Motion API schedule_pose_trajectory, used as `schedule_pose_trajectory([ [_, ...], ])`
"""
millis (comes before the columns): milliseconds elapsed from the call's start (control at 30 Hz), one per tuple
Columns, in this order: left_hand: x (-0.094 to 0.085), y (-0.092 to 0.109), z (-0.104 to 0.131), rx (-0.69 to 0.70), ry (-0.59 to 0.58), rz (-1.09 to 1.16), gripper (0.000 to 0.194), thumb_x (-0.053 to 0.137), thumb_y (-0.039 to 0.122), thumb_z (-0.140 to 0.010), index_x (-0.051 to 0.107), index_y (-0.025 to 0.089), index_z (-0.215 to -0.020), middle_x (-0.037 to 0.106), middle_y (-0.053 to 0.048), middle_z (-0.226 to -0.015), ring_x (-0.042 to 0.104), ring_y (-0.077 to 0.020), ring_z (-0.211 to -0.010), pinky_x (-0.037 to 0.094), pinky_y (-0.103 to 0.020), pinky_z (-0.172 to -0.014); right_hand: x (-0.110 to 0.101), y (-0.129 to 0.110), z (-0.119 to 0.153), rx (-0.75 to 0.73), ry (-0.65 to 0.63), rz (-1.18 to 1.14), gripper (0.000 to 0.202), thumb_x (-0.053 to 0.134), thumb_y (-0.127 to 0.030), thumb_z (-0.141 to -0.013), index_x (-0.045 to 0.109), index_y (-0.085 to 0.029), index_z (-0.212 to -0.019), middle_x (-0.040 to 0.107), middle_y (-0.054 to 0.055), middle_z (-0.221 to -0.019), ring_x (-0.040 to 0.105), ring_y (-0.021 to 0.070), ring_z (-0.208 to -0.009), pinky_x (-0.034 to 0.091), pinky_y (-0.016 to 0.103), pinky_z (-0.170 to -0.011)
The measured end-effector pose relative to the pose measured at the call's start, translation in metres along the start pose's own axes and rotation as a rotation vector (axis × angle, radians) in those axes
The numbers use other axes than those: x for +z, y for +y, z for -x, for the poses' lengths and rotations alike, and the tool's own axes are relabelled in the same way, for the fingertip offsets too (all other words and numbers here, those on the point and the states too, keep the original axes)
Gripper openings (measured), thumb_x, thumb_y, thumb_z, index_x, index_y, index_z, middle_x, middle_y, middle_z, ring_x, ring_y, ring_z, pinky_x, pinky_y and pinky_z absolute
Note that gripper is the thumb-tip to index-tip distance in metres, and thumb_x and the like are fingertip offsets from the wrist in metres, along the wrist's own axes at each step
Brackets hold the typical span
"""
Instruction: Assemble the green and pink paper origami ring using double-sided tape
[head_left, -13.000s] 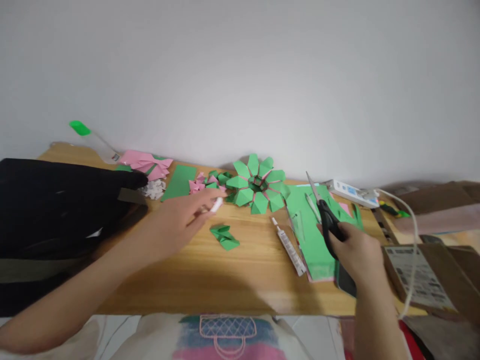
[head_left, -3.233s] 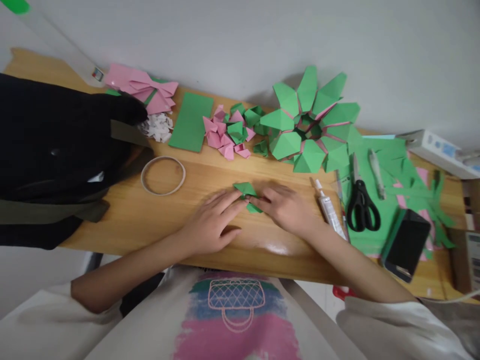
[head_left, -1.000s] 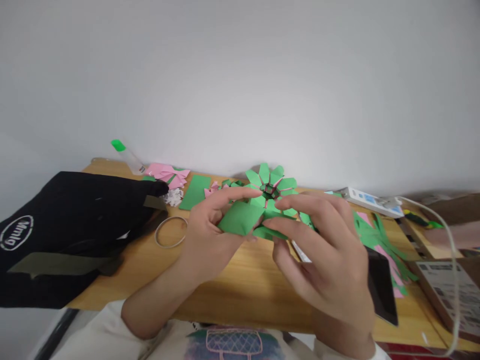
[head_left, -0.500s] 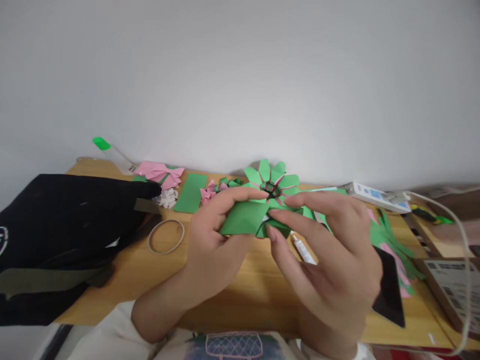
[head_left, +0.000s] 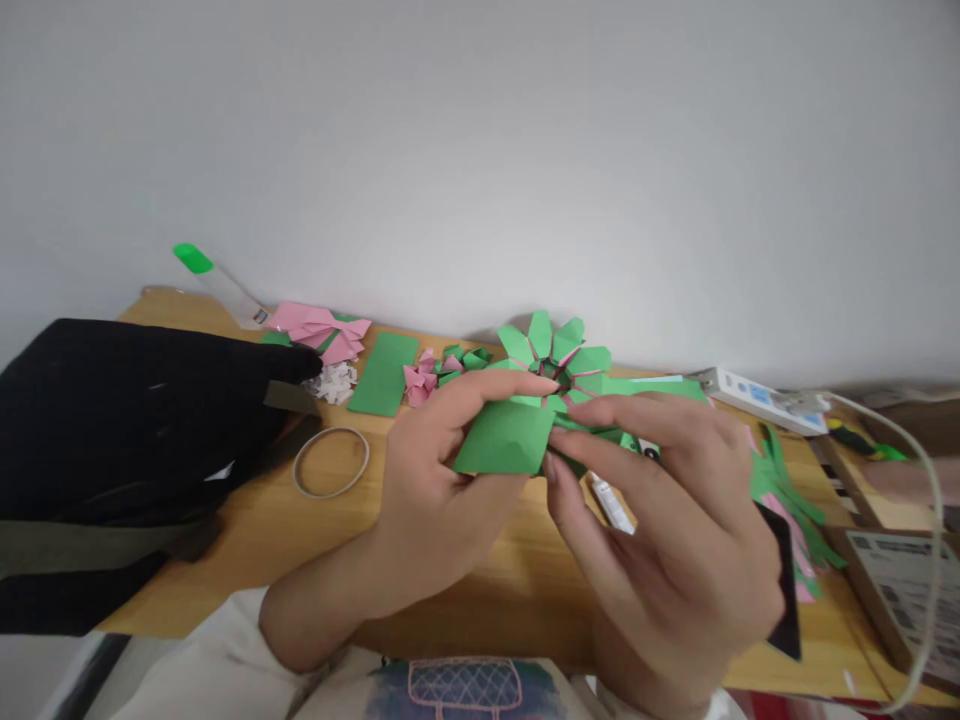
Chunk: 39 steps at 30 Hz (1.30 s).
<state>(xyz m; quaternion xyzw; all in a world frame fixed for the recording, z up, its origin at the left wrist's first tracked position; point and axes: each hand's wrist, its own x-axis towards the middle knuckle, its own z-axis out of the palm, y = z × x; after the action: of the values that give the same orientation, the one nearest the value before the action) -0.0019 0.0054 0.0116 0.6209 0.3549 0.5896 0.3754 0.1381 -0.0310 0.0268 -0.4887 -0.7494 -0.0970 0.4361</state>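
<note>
Between both hands is a folded green paper piece [head_left: 506, 440], held above the table. My left hand [head_left: 442, 490] grips its left side, thumb below and index finger along the top. The fingertips of my right hand [head_left: 667, 510] pinch its right end, which they partly hide. Just behind the hands stands a paper flower [head_left: 592, 360] with green petals and pink edges inside. A small white glue tube [head_left: 613, 503] lies under the right fingers. Left of the flower are small folded pink and green paper pieces [head_left: 422, 378].
A flat green sheet [head_left: 386, 372], pink folded papers [head_left: 322, 328], white scraps [head_left: 332, 382] and a tape ring [head_left: 331, 462] are on the left, beside a black bag [head_left: 142, 430]. To the right are a power strip [head_left: 761, 398], paper strips [head_left: 799, 500] and a dark tablet or phone [head_left: 786, 610].
The green paper has turned so its left face shows broader, and its folded right end is now more covered by my right fingers. The view has shifted slightly.
</note>
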Motion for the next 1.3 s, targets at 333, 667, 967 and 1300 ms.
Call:
schedule_pose_trajectory([
  [333, -0.003, 0.0033, -0.001, -0.048, -0.011, 0.018, 0.033, 0.059, 0.003, -0.076, 0.071, 0.026, -0.097, 0.076, 0.004, -0.091, 0.07, -0.0144, -0.075, 0.056, -0.024, -0.059, -0.0019, -0.0012, -0.0041, -0.037, 0.032, 0.01, 0.014, 0.07, -0.009, -0.083, 0.067, -0.022, -0.088, 0.071, 0.005, -0.094, 0.065, 0.0231, -0.091, 0.051, 0.043, -0.084],
  [667, -0.0017, 0.0041, -0.0004, -0.014, -0.012, 0.054, 0.037, 0.058, 0.001, -0.076, 0.071, 0.027, -0.099, 0.075, 0.005, -0.094, 0.07, -0.0123, -0.077, 0.058, -0.023, -0.064, -0.0003, 0.001, -0.0037, -0.082, 0.061, 0.03, 0.016, 0.071, -0.008, -0.083, 0.066, -0.022, -0.09, 0.071, 0.005, -0.093, 0.064, 0.0231, -0.088, 0.05, 0.044, -0.082],
  [967, -0.0003, 0.0067, -0.001, -0.038, -0.013, 0.066, 0.035, 0.059, 0.003, -0.076, 0.07, 0.028, -0.097, 0.076, 0.003, -0.096, 0.071, -0.0167, -0.086, 0.061, -0.028, -0.074, -0.0005, -0.0026, -0.0057, -0.053, 0.096, 0.03, 0.016, 0.071, -0.007, -0.082, 0.068, -0.022, -0.086, 0.071, 0.004, -0.089, 0.064, 0.022, -0.084, 0.049, 0.042, -0.079],
  [1300, -0.0012, 0.0016, 0.0004, 0.033, -0.03, 0.041, 0.039, 0.058, 0.002, -0.078, 0.069, 0.029, -0.105, 0.075, 0.004, -0.101, 0.071, -0.0143, -0.089, 0.061, -0.025, -0.078, 0.0008, 0.0003, -0.003, -0.078, 0.089, 0.073, 0.017, 0.072, -0.006, -0.08, 0.069, -0.02, -0.088, 0.074, 0.005, -0.091, 0.066, 0.0237, -0.086, 0.048, 0.043, -0.08],
])
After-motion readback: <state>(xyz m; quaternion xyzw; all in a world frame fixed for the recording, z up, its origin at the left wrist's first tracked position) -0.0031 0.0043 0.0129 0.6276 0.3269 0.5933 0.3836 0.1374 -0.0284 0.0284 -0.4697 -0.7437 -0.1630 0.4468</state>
